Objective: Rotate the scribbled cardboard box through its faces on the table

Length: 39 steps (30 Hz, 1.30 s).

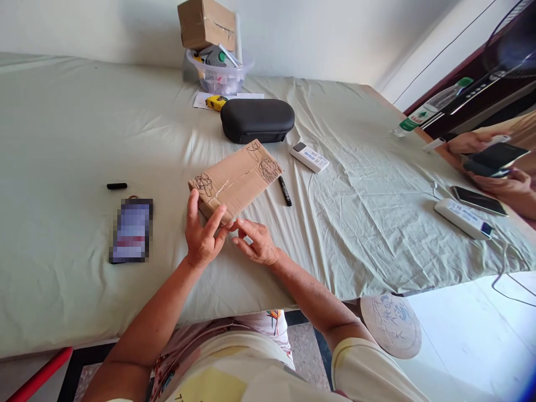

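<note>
A brown cardboard box (238, 181) lies at an angle in front of me, with black scribbles on its corners and a strip of clear tape along its top. My left hand (203, 234) grips its near left end, fingers spread over the edge. By the box's near corner is my right hand (257, 243), thumb and forefinger apart, its fingertips close to my left thumb; whether they touch the box I cannot tell. A black marker (285, 191) without its cap rests right of the box. The black cap (116, 186) lies far to the left.
A blurred-screen phone (132, 230) lies left. Behind the box are a black case (257, 120), a yellow tape measure (216, 102) and a filled plastic basket (221, 75). A white power bank (310, 157) lies right. Another person's hands (513, 181) hold a dark device at far right.
</note>
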Available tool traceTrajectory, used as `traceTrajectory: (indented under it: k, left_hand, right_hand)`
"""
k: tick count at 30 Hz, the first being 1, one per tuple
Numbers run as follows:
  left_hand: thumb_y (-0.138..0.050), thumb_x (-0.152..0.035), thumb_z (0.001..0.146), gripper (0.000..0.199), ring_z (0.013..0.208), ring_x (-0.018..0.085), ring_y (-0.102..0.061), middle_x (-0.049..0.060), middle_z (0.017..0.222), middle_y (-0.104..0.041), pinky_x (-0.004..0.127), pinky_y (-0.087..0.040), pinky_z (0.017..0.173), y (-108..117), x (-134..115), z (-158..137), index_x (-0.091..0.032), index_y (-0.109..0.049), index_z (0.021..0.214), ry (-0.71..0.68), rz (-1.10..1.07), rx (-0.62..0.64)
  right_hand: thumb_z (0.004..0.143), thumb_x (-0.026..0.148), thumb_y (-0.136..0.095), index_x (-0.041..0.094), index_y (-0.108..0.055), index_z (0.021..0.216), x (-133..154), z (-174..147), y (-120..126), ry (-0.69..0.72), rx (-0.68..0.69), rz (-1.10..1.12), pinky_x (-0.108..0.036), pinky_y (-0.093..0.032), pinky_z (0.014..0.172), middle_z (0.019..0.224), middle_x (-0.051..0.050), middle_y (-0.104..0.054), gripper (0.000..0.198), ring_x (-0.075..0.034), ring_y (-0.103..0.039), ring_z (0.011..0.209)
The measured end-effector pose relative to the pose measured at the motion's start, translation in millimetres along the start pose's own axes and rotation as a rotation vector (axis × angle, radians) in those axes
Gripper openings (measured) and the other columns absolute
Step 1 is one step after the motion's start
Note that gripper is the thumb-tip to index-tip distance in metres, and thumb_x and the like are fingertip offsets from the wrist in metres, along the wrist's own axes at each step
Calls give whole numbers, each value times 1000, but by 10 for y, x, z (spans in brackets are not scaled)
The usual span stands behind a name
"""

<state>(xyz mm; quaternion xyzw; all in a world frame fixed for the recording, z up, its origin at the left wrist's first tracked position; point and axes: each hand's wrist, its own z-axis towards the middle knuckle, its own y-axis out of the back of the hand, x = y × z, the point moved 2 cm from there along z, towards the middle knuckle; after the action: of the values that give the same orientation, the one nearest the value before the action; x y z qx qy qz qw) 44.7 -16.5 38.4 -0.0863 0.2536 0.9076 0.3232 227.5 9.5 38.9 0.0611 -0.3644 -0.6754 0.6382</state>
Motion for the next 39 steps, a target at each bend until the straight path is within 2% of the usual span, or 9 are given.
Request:
traceTrajectory:
  k: [4, 8, 15, 22, 28, 32, 34, 37, 39]
  left_hand:
    - [-68, -37, 101, 44, 165, 41, -30, 13, 182, -13, 56, -49, 123, -30, -53, -36, -28, -61, 143, -30, 22, 37]
    - [-65, -31, 103, 44, 165, 38, -32, 15, 180, -18, 52, -51, 122, -17, -62, 9, -26, -58, 145, -41, -14, 4]
    - [-60, -29, 106, 44, 160, 37, -42, 18, 178, -25, 48, -56, 115, 35, 20, 62, -26, -54, 149, -19, -126, 2]
    - [-58, -30, 107, 39, 159, 35, -43, 20, 175, -32, 44, -58, 112, 71, 31, 100, -21, -57, 144, -24, -102, -10]
    - [-61, -31, 105, 38, 158, 34, -45, 21, 172, -39, 52, -45, 125, 136, 61, 129, -18, -60, 140, -25, -94, -22]
    - [-58, -36, 105, 38, 157, 34, -46, 22, 170, -41, 53, -43, 125, 141, 104, 114, -19, -60, 140, 42, -71, -26]
    - [-58, -39, 106, 39, 157, 34, -47, 21, 170, -41, 53, -43, 126, 132, 120, 103, -20, -60, 139, 73, -63, -32]
    - [-55, -41, 107, 40, 157, 33, -47, 21, 169, -44, 53, -41, 128, 123, 153, 88, -19, -60, 140, 99, -62, -38]
    - [-52, -41, 108, 41, 157, 31, -47, 20, 167, -47, 51, -40, 129, 124, 188, 79, -19, -60, 142, 130, -57, -47]
  right_hand:
    - [112, 32, -47, 33, -15, 172, 30, 34, -15, 46, 62, -41, -30, -62, 75, 101, -5, -76, 68, -17, -74, 84]
    - [112, 30, -49, 34, -10, 173, -34, 20, 9, 8, 30, -63, -26, -60, 70, 100, -4, -78, 73, -15, -73, 80]
    - [110, 25, -50, 33, -20, 172, -331, -92, 262, -249, -163, -173, -23, -55, 60, 93, -1, -78, 69, -10, -59, 59]
    - [109, 37, -51, 28, -22, 172, -539, -140, 472, -485, -323, -250, -26, -56, 63, 91, -2, -80, 70, -12, -63, 62]
    - [106, 39, -56, 28, -17, 173, -568, -160, 514, -550, -426, -187, -27, -54, 61, 93, -1, -80, 78, -12, -59, 61]
    - [104, 36, -54, 25, -28, 170, -594, -165, 506, -647, -326, -110, -28, -55, 65, 90, 0, -80, 72, -12, -60, 62]
    - [102, 34, -54, 23, -26, 171, -597, -164, 480, -685, -257, -88, -30, -56, 69, 90, 0, -80, 75, -13, -64, 66]
    - [99, 34, -57, 20, -26, 171, -620, -179, 437, -754, -170, -129, -31, -55, 69, 89, -1, -81, 80, -15, -66, 67]
    - [98, 35, -57, 20, -35, 167, -655, -202, 413, -795, -110, -185, -31, -53, 67, 90, -2, -81, 74, -16, -66, 65]
